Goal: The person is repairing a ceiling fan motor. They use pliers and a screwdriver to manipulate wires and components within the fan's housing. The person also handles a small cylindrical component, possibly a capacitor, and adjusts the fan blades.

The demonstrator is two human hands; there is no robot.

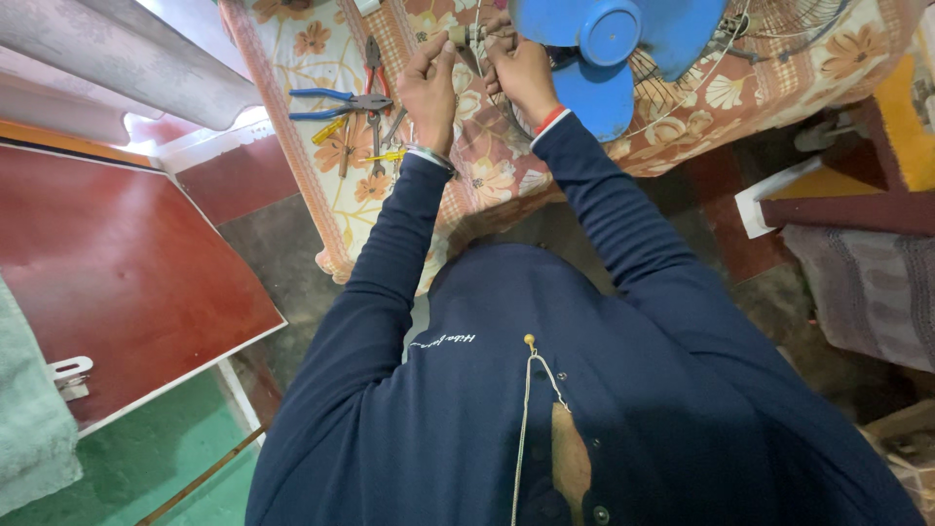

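In the head view, the left hand (429, 83) and right hand (521, 70) pinch closed on a small metal fitting (466, 37) beside the blue fan blade (609, 58) on the floral-clothed table (487, 166); a slipping grip risks dropping it among the pliers (341, 100).

I see a table under a floral cloth (506, 175) at the far side. On it lie blue-handled pliers (341, 102) and red-handled pliers (374, 60) at left. A blue fan (604, 58) rests at right.

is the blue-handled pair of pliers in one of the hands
No, the blue-handled pliers lie on the floral cloth, left of the left hand.
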